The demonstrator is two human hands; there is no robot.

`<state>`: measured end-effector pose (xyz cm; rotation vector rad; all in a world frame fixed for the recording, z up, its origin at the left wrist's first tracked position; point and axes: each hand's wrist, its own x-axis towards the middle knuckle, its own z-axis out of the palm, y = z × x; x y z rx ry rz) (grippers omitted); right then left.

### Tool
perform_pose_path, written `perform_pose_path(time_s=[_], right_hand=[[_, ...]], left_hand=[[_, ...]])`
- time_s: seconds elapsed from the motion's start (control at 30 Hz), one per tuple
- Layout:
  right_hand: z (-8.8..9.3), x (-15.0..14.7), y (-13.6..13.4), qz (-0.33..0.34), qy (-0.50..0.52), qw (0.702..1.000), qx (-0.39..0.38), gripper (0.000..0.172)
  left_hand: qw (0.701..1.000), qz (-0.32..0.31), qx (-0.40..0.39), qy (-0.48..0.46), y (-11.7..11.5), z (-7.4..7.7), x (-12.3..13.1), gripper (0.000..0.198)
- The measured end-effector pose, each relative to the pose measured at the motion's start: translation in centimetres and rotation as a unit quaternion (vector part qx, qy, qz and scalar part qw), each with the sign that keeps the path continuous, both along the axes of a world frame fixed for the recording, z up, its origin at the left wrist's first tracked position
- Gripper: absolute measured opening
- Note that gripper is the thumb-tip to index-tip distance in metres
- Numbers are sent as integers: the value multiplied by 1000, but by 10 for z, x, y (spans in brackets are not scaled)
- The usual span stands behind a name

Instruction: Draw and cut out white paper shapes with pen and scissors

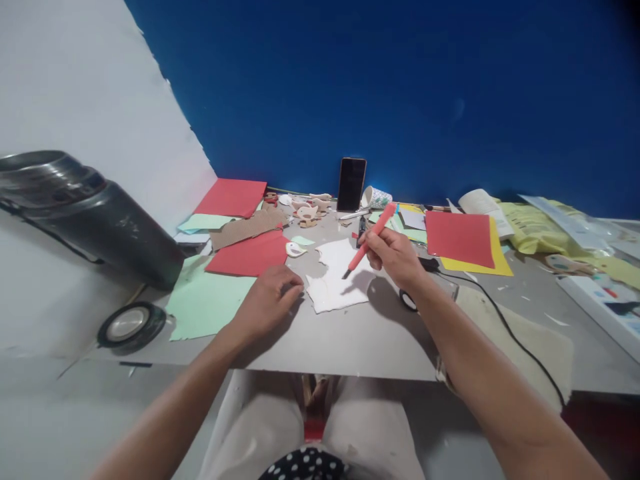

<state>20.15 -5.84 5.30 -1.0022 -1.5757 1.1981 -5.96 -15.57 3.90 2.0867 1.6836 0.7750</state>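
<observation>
My right hand (393,257) is closed round a red pen (371,237). The pen's dark tip points down over a torn-edged piece of white paper (340,280); whether it touches cannot be told. My left hand (273,293) rests on the table just left of that paper, fingers loosely bent with the thumb apart, nothing visible in them. Beyond the left hand lie a small white bird-shaped cutout (295,249) and a sheet of red paper (253,255). Green paper (210,300) lies to its left.
A large dark flask (120,227) and a roll of black tape (127,325) stand at the left. At the back, a phone (352,185) leans on the blue wall beside a paper cup (376,198) and bird cutouts (306,213). Red paper (460,239) and a black cable (505,320) lie right.
</observation>
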Motion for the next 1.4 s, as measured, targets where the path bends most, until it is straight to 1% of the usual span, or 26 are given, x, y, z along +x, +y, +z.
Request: perform_pose_path(time_s=[0.1,0.17,0.23,0.27,0.33,0.4,0.43,0.5,0.6,0.77,0.83,0.9,0.97,1.03,1.1,1.2,1.4], right_hand=[[-10,-6,1,-16,-33,999,1,33],[-15,-10,3,-33,-15,999,-18,26],[-18,-12,5,-47,27,997,-61,23],[-19,-13,6,-48,46,994,-88,25],[-21,-14,7,-29,67,988,-138,31],[-24,-15,7,-10,72,984,-163,34],[-27,-15,8,-8,73,984,-160,34],[-32,-16,9,-16,74,988,-132,31],[-40,-18,10,-29,61,994,-91,29],[-45,-26,3,-72,-41,996,-45,33],[-45,-31,-1,-82,-58,995,-24,28],[-44,-34,-5,-77,-59,995,-15,25],[-43,-36,-7,-64,-71,995,-12,26],[-42,-36,-8,-61,-94,994,-5,27],[-42,-36,-8,-67,-115,991,5,22],[-42,-38,-7,-72,-137,988,24,18],[-40,-47,-8,-37,-147,987,55,13]], left_hand=[[997,-62,-19,36,5,5,2,22],[994,-87,-13,58,12,5,1,21],[992,-96,-7,76,21,5,-1,21],[992,-97,-7,85,27,6,-3,20],[988,-106,-24,108,38,8,-4,14],[984,-115,-47,124,46,11,-4,10],[983,-117,-57,127,48,12,-3,14],[983,-116,-69,125,48,13,0,21],[984,-114,-65,123,46,8,3,24],[986,-112,-47,111,47,1,6,27],[987,-114,-31,113,50,0,7,26],[987,-117,-10,114,53,-1,8,25],[988,-118,-1,103,57,-2,8,21],[992,-108,-12,67,60,-4,7,15],[996,-79,-26,15,63,-7,6,10],[998,-48,-25,-32,68,-13,5,9],[999,-51,7,9,72,-23,8,5]])
